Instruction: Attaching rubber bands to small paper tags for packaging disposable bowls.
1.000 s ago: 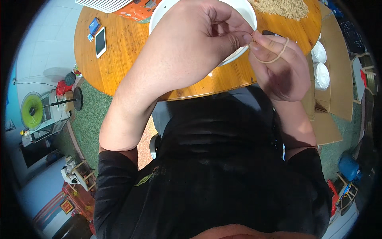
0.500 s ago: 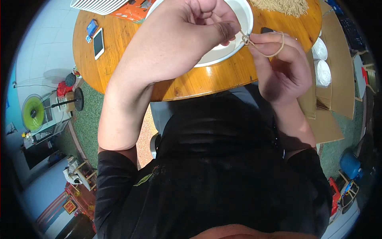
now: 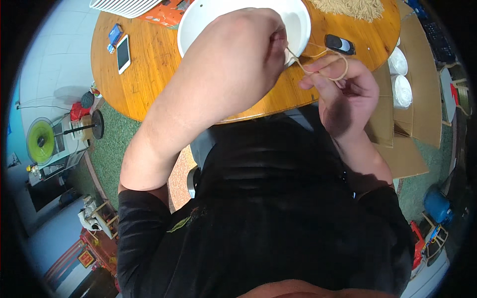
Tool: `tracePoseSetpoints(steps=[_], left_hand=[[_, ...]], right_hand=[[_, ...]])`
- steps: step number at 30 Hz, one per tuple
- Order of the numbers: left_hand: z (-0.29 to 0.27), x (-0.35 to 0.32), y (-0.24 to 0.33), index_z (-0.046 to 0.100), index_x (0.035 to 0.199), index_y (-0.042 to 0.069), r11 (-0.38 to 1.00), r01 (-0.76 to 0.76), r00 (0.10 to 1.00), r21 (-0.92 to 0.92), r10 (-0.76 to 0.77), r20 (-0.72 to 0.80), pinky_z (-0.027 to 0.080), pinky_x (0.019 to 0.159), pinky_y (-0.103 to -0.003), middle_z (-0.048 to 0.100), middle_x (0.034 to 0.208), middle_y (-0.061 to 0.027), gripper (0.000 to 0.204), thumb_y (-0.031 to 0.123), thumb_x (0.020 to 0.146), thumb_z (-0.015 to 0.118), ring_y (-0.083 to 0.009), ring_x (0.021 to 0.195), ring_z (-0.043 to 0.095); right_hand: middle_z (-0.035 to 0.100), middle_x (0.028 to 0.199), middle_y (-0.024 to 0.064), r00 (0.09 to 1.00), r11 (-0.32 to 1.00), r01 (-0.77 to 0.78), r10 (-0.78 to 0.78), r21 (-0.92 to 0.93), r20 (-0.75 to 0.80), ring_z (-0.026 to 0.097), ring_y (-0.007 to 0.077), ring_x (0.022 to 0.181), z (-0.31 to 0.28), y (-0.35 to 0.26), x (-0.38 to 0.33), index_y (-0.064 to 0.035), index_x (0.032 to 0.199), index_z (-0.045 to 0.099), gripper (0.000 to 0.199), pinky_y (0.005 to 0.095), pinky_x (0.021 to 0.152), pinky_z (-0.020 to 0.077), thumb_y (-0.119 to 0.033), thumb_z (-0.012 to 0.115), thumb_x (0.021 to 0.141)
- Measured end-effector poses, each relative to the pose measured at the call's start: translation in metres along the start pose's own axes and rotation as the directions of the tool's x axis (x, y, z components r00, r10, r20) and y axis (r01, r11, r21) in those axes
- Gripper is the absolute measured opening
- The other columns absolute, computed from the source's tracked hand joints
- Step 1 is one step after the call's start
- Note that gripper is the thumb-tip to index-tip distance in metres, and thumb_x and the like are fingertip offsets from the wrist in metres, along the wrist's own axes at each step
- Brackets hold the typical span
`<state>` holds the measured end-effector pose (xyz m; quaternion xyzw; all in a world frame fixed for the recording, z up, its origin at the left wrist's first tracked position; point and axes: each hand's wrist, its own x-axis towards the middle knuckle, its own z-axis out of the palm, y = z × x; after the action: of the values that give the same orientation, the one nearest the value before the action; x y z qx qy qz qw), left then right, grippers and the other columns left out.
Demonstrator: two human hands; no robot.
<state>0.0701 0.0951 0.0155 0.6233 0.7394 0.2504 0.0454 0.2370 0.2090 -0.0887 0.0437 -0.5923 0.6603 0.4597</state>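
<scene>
I held a tan rubber band (image 3: 325,64) stretched over the near rim of the white basin (image 3: 298,22): my left hand (image 3: 248,49) pinched its drawn-out end, my right hand (image 3: 343,92) hooked the loop on curled fingers, keeping it taut above the round wooden table (image 3: 149,69).

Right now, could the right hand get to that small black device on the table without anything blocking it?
Probably yes: the black device lies on bare wood just beyond the right hand. But that hand holds a rubber band stretched to the left hand.
</scene>
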Motion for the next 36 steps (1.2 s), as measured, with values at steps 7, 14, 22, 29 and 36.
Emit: tracePoseSetpoints(steps=[7, 14, 22, 29, 36], left_hand=[[-0.005, -0.016, 0.006, 0.067, 0.126, 0.001, 0.931, -0.338, 0.933, -0.141, 0.312, -0.178, 0.057, 0.093, -0.043, 0.065, 0.131, -0.0178, 0.045, -0.008, 0.083, 0.073, -0.0396, 0.117, 0.066], [0.008, -0.038, -0.002, 0.075, 0.109, 0.006, 0.948, -0.318, 0.93, -0.024, 0.307, -0.201, 0.054, 0.073, -0.039, 0.074, 0.098, -0.0095, 0.028, 0.004, 0.083, 0.083, -0.0307, 0.088, 0.071], [-0.006, -0.059, -0.012, 0.07, 0.095, 0.006, 0.964, -0.262, 0.934, -0.047, 0.241, -0.265, 0.052, 0.082, -0.042, 0.072, 0.092, -0.0071, 0.016, 0.005, 0.083, 0.079, -0.0289, 0.085, 0.071], [-0.027, -0.092, -0.042, 0.062, 0.091, 0.006, 0.973, -0.213, 0.938, -0.09, 0.178, -0.298, 0.048, 0.087, -0.043, 0.071, 0.089, -0.0098, 0.011, 0.001, 0.083, 0.069, -0.0318, 0.082, 0.068], [-0.089, -0.111, -0.087, 0.062, 0.091, 0.005, 0.964, -0.156, 0.961, 0.214, 0.198, -0.192, 0.05, 0.091, -0.045, 0.069, 0.092, -0.0116, 0.016, 0.0, 0.079, 0.071, -0.0353, 0.09, 0.068]], right_hand=[[0.071, 0.101, 0.0082, 0.973, 0.973, -0.211, 0.218, 0.097, -0.076, 0.065, 0.009, 0.083, 0.008, -0.001, -0.005, -0.0003, 0.1, 0.07, 0.018, 0.022, 0.073, 0.0516, 0.015, 0.074, 0.092], [0.057, 0.108, 0.0052, 0.996, 0.985, -0.091, 0.089, -0.147, -0.017, 0.055, 0.007, 0.082, 0.01, -0.007, 0.001, -0.0043, 0.105, 0.06, 0.037, 0.0195, 0.069, 0.044, 0.014, 0.082, 0.082], [0.065, 0.131, 0.0135, 0.976, 0.833, -0.217, 0.197, -0.508, -0.094, 0.072, 0.0137, 0.094, 0.009, 0.009, -0.004, -0.0008, 0.147, 0.044, 0.072, 0.0231, 0.069, 0.0572, 0.01, 0.082, 0.087], [0.073, 0.089, 0.0057, 0.931, 0.671, -0.222, 0.36, -0.708, 0.05, 0.069, 0.0098, 0.073, 0.016, 0.001, -0.001, 0.0026, 0.098, 0.075, 0.007, 0.0249, 0.065, 0.0536, 0.003, 0.079, 0.092], [0.074, 0.085, 0.0078, 0.596, 0.659, -0.52, 0.736, -0.544, 0.321, 0.067, 0.011, 0.067, -0.016, -0.036, 0.02, 0.0039, 0.1, 0.078, 0.007, 0.0252, 0.062, 0.0515, 0.005, 0.079, 0.092]])
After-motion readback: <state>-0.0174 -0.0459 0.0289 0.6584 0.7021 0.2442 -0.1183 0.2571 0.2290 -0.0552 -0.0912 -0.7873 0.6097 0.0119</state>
